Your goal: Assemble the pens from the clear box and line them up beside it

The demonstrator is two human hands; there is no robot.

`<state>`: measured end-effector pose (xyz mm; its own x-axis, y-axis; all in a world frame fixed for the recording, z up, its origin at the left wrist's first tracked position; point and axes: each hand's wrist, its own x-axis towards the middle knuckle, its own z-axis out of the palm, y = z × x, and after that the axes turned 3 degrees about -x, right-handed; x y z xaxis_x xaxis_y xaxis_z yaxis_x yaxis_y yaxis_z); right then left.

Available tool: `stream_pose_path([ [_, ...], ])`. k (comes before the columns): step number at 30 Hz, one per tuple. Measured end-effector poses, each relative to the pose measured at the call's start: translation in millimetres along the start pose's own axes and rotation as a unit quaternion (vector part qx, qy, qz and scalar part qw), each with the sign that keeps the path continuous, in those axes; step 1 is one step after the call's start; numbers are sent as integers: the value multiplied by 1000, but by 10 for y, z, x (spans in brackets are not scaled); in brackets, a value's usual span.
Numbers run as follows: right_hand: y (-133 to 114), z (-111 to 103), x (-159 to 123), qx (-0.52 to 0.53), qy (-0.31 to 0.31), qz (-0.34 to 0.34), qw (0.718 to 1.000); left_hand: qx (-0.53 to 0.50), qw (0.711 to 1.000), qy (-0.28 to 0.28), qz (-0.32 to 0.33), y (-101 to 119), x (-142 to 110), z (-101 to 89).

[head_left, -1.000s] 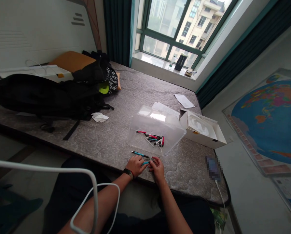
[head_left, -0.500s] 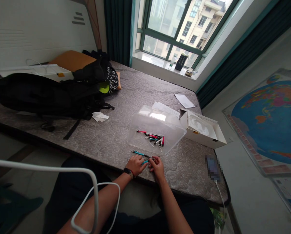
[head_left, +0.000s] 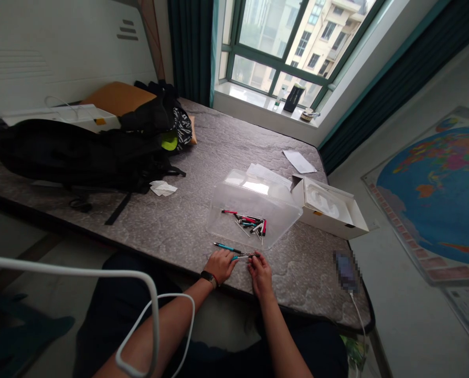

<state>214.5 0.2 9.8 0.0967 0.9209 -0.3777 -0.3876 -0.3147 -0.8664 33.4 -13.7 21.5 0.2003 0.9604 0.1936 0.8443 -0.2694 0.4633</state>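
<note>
My left hand [head_left: 221, 265] and my right hand [head_left: 260, 274] rest at the near edge of a grey quilted mattress [head_left: 171, 226]. Between them they hold a slim teal and metal stylus pen [head_left: 243, 256], the left at its teal end and the right pinching its metal end. Just above my left hand lies a longer teal pen [head_left: 226, 247]. A clear plastic box [head_left: 254, 212] sits beyond my hands, and a small pile of red, black and silver pens [head_left: 245, 222] lies inside it.
A white open box [head_left: 329, 208] touches the clear box's right side. A black backpack [head_left: 73, 157] lies at the left, with crumpled tissue [head_left: 162, 188] near it. Paper sheets [head_left: 299, 161], a blurred phone [head_left: 347, 271] on its cable and a white cable [head_left: 61, 268] are also in view.
My hands have moved apart, with my right hand now further right. The stylus pen lies stretched between them, and its metal end shows more clearly.
</note>
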Motion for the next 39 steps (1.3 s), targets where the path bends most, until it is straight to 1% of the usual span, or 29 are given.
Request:
stream_pose_path([
  [3, 17, -7, 25, 48, 37, 4, 998, 2, 1000, -6, -10, 22, 5, -24],
  [5, 18, -10, 34, 78, 47, 4, 996, 3, 1000, -11, -13, 32, 7, -38],
  [11, 11, -26, 50, 125, 32, -3, 992, 4, 1000, -10, -16, 40, 7, -57],
  [14, 11, -36, 60, 138, 34, -3, 990, 3, 1000, -9, -19, 42, 9, -57],
  [18, 6, -19, 40, 110, 23, -4, 994, 9, 1000, -15, -22, 38, 11, -49],
  [23, -2, 34, -18, 44, -26, -1, 999, 12, 1000, -16, -13, 17, 7, -27],
  [28, 6, 45, -26, 10, -61, 8, 998, 4, 1000, -11, 11, -22, -9, 15],
  [33, 2, 43, -21, 12, -61, 18, 998, 20, 999, -34, 35, -58, -23, 45],
  [39, -21, 40, -30, 35, -57, 15, 998, 22, 999, -38, 25, -42, -19, 16],
])
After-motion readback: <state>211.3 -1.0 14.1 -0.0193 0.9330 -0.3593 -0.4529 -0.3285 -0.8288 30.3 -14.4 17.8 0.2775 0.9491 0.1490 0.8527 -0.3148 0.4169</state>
